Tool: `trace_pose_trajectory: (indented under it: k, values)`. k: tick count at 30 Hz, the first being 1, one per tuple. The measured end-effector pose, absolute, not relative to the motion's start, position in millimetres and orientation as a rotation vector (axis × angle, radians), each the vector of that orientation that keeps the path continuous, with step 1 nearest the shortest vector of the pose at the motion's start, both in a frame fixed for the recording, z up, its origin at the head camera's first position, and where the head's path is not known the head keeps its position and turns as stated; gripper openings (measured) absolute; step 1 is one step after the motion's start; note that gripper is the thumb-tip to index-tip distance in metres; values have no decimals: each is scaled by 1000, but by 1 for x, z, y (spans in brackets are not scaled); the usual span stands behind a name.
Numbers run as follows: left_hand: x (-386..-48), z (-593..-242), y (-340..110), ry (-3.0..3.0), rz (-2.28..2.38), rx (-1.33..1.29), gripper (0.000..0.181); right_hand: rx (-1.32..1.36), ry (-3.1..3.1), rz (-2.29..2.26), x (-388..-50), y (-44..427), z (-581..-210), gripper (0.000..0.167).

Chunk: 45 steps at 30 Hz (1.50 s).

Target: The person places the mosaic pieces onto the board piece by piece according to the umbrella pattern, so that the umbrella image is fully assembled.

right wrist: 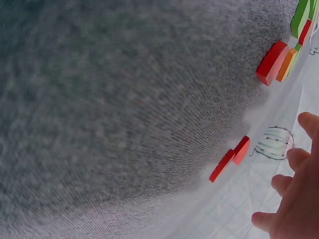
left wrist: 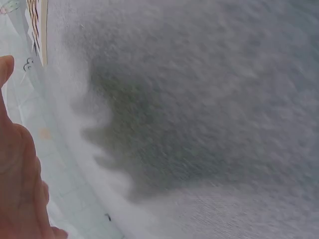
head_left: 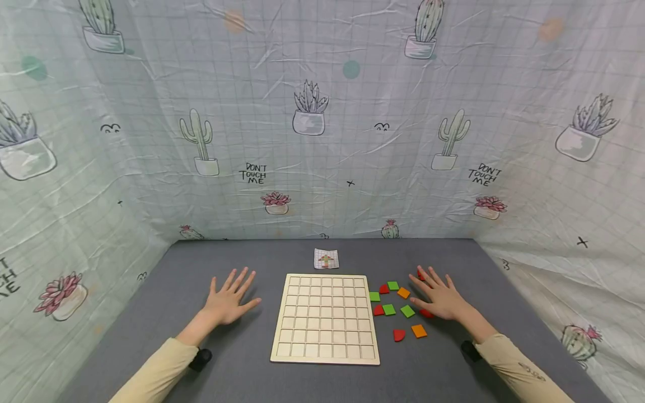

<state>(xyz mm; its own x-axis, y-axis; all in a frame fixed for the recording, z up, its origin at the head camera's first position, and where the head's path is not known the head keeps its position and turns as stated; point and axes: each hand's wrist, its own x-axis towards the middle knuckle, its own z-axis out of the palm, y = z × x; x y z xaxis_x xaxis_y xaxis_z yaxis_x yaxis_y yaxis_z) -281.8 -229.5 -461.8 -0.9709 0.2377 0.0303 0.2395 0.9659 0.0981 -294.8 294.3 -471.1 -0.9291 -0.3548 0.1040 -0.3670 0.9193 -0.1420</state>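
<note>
My left hand (head_left: 225, 305) is spread with fingers straight, left of a pale wooden grid board (head_left: 325, 320); it holds nothing. In the left wrist view, that hand (left wrist: 20, 179) hovers over the dark tabletop, its shadow below. On the other side, my right hand (head_left: 442, 299) is also spread and holds nothing. It is above some red pieces (head_left: 426, 313), partly hiding them. Beside the board lie green squares (head_left: 407, 311), orange squares (head_left: 419, 331) and red rounded pieces (head_left: 399, 335). The right wrist view shows the right hand (right wrist: 299, 194) apart from the red pieces (right wrist: 241, 150).
A small card (head_left: 326, 259) with a coloured pattern on a grid lies behind the board. The dark grey table (head_left: 242, 369) is enclosed at the back and sides by a pale curtain (head_left: 322, 162) printed with cacti.
</note>
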Motion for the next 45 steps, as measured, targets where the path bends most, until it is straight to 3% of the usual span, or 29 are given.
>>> trace_pose_trajectory:
  k: [23,37,45]
  values:
    - [-302,-460,-189,-3134,-132,-564,66,546,-3021,271,-297,304,-462,58]
    - [-315,-467,-166,-3168,-60,-666,65,667,-2938,490,-300,306,-454,50]
    - [-317,-467,-158,-3201,-9,-695,64,588,-2923,698,-305,307,-447,48]
